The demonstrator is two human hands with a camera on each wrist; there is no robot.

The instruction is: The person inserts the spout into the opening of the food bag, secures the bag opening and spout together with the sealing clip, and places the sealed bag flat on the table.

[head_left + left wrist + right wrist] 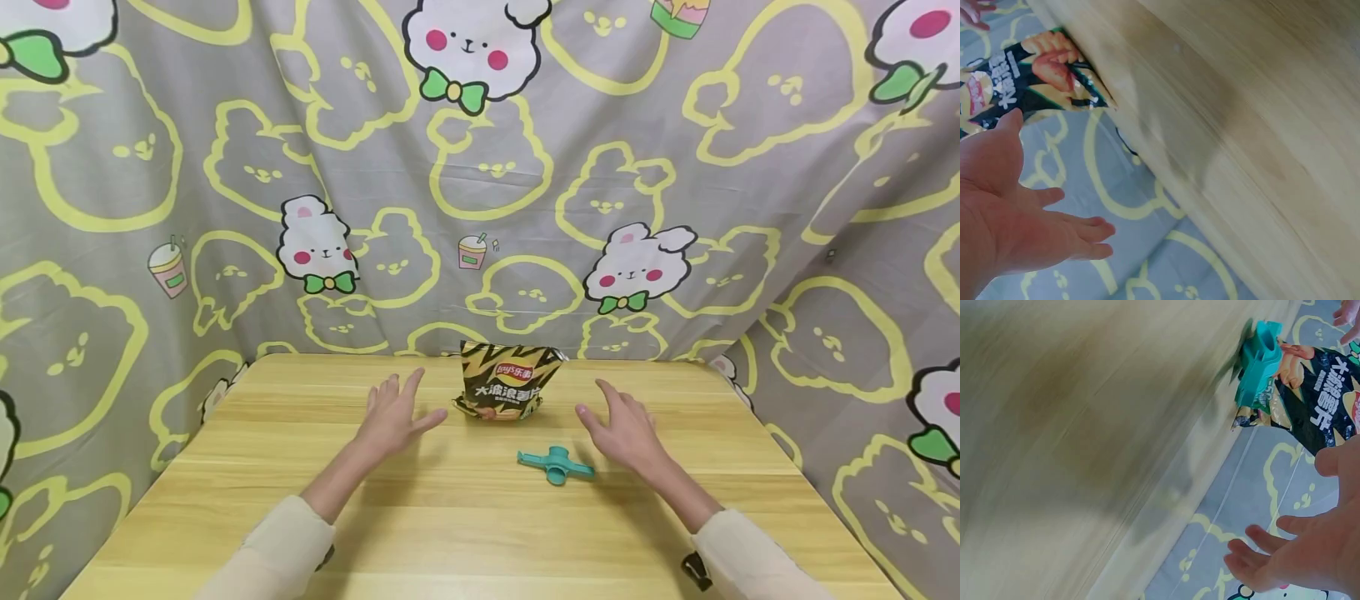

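Here's the pale wood-grained table (450, 533), and towards its far edge stands a black-and-gold Lay's chip bag (506, 382), upright! Nearer in, slightly right, there's a teal spouted bag clip (556, 463), lying apart from it.

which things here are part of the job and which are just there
Likely part of the job:
- chip bag, between the hands
- teal clip, near the right hand
- left hand

Just there:
- wooden table
- patterned curtain

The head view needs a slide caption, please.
Left hand and right hand flank a chip bag and teal clip, touching neither.
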